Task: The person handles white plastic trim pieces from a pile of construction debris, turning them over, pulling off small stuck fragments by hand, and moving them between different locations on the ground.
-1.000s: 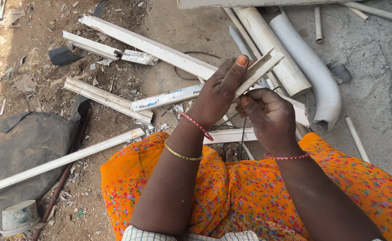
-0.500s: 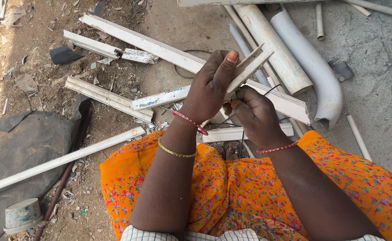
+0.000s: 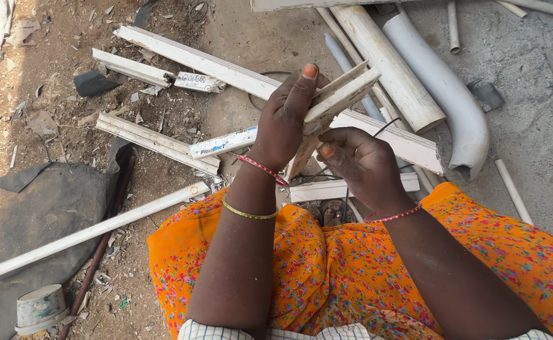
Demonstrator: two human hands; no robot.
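My left hand [image 3: 287, 121] grips a short piece of white plastic trunking [image 3: 337, 101], held tilted above my lap, its upper end pointing up and right. My right hand [image 3: 358, 160] is just below and right of it, fingers curled around a thin dark wire [image 3: 383, 129] that runs up past the trunking and down toward my feet. Both wrists carry thin bangles. My orange flowered garment [image 3: 327, 264] fills the lower part of the view.
Several white trunking strips [image 3: 195, 60] lie on the dirt to the left and behind. Fat white pipes and a curved pipe bend [image 3: 452, 94] lie at upper right. A long white strip [image 3: 88, 233], a dark sheet [image 3: 37, 208] and a small dirty pot [image 3: 40, 308] are at left.
My hands have shifted slightly left and closer together. The right hand has slid nearer the trunking piece along the wire. The trunking stays in my left hand.
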